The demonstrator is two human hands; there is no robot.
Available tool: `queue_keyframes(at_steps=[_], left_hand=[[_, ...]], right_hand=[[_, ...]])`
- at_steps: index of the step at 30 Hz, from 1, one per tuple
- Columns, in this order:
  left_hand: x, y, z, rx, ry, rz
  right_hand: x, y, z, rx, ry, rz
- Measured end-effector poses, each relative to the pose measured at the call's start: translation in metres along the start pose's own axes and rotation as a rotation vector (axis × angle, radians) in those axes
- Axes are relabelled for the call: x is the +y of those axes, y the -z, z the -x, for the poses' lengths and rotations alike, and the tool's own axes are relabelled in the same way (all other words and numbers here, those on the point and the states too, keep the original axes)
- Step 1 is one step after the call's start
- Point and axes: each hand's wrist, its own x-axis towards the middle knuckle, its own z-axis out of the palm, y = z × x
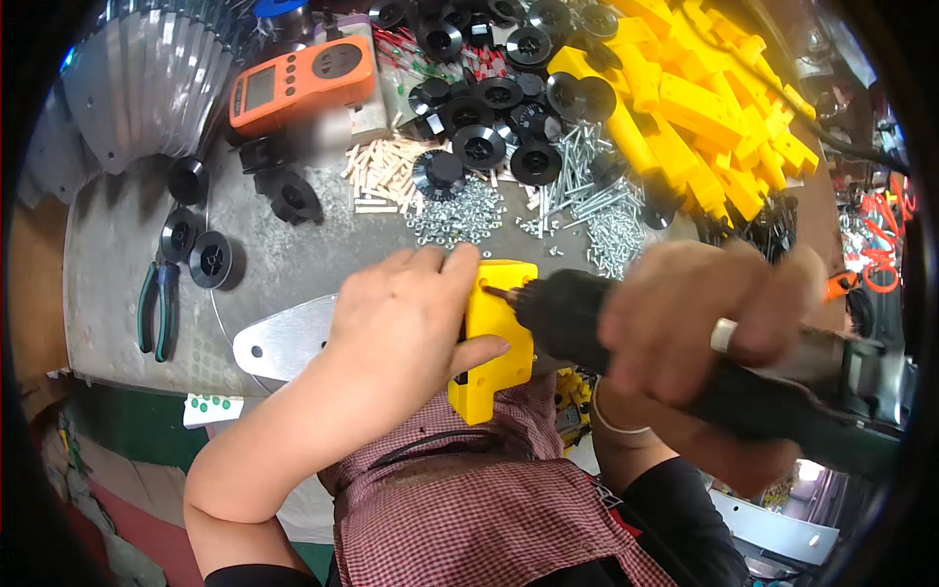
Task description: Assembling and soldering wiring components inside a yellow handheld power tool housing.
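My left hand (401, 313) is wrapped over a yellow plastic housing (501, 342), thumb pressed across its face, near the table's front edge. Out from under that hand sticks a flat silver metal plate (279, 339) with a hole near its rounded end; whether it is joined to the housing is hidden. My right hand (685, 323), a ring on one finger, grips a black power screwdriver (567, 315) and is blurred. The tool lies nearly level, its bit pointing left and meeting the upper part of the housing by a hole.
Silver nuts (455, 220), screws (614, 233), pale pegs (381, 174) and black round knobs (479, 147) lie behind my hands. Yellow housings (699, 108) are heaped at back right. An orange meter (303, 83), metal plates (147, 83) and pliers (156, 308) are on the left.
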Motion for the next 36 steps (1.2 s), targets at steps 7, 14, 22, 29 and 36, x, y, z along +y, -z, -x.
queue_keyframes(at_steps=[7, 14, 22, 29, 36], left_hand=[[0.0, -0.003, -0.001, -0.012, -0.006, 0.023], [0.005, -0.006, -0.001, -0.008, -0.016, -0.012], [-0.005, -0.014, 0.008, 0.074, -0.009, -0.004], [0.001, -0.008, 0.006, 0.032, 0.018, -0.064], [0.001, -0.018, 0.007, 0.105, 0.005, -0.048]], right_hand=[[-0.003, -0.005, -0.023, -0.219, -0.186, 0.233], [-0.002, -0.006, -0.01, -0.242, -0.154, 0.389], [-0.022, -0.022, 0.03, 0.168, 0.194, 0.214], [-0.026, -0.014, 0.072, 0.083, 0.029, 0.294], [-0.018, -0.004, 0.066, -0.104, 0.049, 0.239]])
